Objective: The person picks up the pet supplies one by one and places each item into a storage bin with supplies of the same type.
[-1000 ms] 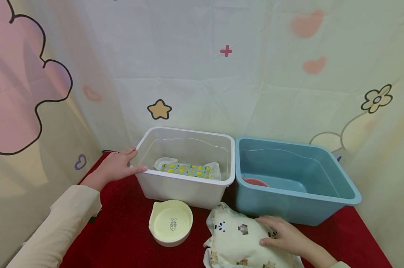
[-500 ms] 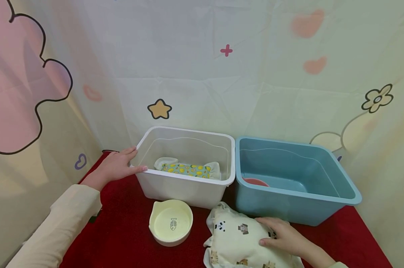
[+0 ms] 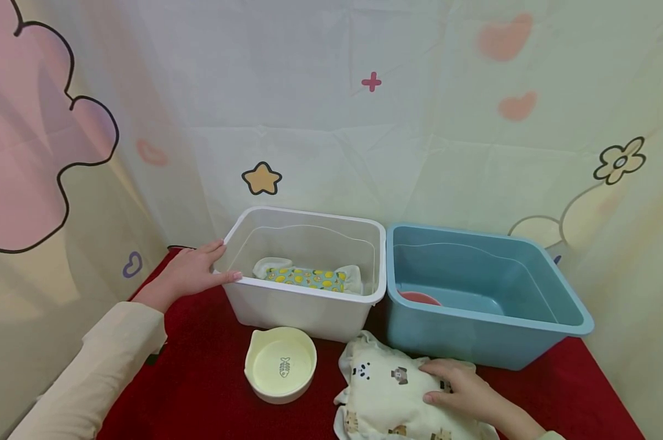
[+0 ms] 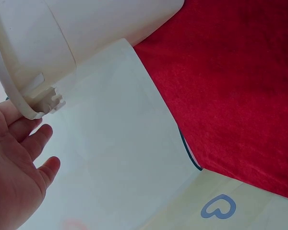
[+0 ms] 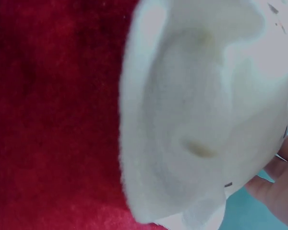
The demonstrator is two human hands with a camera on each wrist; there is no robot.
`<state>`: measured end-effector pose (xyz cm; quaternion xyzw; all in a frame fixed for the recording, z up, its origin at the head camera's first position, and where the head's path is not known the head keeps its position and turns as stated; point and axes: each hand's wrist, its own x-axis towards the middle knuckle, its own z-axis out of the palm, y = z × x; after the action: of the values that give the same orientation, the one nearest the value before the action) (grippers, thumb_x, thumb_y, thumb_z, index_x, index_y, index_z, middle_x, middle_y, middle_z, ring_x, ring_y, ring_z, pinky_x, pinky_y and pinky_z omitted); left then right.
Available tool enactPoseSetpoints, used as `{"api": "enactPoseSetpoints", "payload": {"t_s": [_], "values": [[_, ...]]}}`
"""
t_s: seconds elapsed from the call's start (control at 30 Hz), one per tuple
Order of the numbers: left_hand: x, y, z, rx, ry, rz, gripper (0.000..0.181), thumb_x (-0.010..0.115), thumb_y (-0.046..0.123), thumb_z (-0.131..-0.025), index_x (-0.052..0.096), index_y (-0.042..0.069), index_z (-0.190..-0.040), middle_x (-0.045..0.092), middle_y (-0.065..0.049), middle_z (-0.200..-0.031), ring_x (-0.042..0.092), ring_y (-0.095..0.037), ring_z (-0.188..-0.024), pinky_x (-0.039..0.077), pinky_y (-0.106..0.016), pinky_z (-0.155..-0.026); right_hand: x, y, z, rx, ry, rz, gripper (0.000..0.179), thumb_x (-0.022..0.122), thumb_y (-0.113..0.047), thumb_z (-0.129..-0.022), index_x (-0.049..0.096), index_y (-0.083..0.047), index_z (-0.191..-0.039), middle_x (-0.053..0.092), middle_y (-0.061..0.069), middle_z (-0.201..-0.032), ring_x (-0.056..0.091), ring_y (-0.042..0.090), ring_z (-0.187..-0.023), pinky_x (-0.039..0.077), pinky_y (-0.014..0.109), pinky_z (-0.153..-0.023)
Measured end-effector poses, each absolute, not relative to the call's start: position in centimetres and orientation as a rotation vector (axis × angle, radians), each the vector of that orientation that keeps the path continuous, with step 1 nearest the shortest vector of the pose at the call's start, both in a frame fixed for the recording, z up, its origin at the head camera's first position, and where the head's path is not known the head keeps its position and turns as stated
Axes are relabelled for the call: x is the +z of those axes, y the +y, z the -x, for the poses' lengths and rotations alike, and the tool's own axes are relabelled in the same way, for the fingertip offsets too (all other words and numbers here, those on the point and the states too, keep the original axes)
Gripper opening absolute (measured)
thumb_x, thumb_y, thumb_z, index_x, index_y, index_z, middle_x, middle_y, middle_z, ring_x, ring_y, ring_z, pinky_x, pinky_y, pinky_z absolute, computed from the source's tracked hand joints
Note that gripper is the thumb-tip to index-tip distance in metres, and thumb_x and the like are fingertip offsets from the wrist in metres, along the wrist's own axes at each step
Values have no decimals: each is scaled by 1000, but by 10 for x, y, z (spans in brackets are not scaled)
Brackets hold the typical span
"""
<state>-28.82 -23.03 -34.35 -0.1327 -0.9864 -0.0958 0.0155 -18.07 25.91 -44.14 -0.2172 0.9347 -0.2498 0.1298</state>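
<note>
At the left corner of a white plastic bin (image 3: 304, 311), my left hand (image 3: 190, 272) rests its thumb on the front rim and its fingers on the side rim. In the left wrist view the loose fingers (image 4: 47, 167) of that hand hang beside the rim. A small cushion with a lemon print (image 3: 306, 279) and white ruffled ends lies inside the bin. My right hand (image 3: 465, 391) lies on a cream cushion (image 3: 391, 391) printed with animal faces, fingertips on its top. The right wrist view has the cushion's pale side close up.
A blue bin (image 3: 474, 342) stands right of the white one, with a red round-edged piece (image 3: 419, 298) inside. In front sits a pale yellow bowl (image 3: 278, 366) with a fishbone print. Red cloth (image 3: 199, 379) covers the table. A printed curtain (image 3: 331, 153) hangs behind.
My right hand has shifted very slightly on the cushion. The left hand, the bins and the bowl stay where they were.
</note>
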Motion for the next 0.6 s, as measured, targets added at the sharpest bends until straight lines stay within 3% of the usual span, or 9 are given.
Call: {"api": "enactPoseSetpoints", "payload": {"t_s": [0.23,0.47,0.6], "values": [[-342,-229,286,-314,-3041,419,94,40,72,-74,32,2,-135,30,-19,-141,36,-42,-121,29,-60,-95,-442,256,181,-715,2738,671,50,59,-45,-78,61,-7,-110,60,7,-109,53,27,-100,44,50,-83],[-342,-230,287,-295,-3069,414,88,41,67,-78,28,3,-137,27,-19,-143,36,-43,-121,30,-60,-95,-443,252,182,-732,2741,659,47,60,-41,-78,63,-3,-106,61,10,-107,52,32,-101,42,53,-84],[-342,-230,287,-297,-3073,409,88,42,67,-77,28,4,-138,27,-18,-143,38,-42,-120,33,-59,-93,-446,250,182,-711,2783,655,41,61,-41,-77,65,-7,-101,62,3,-102,54,24,-95,46,44,-81]]}}
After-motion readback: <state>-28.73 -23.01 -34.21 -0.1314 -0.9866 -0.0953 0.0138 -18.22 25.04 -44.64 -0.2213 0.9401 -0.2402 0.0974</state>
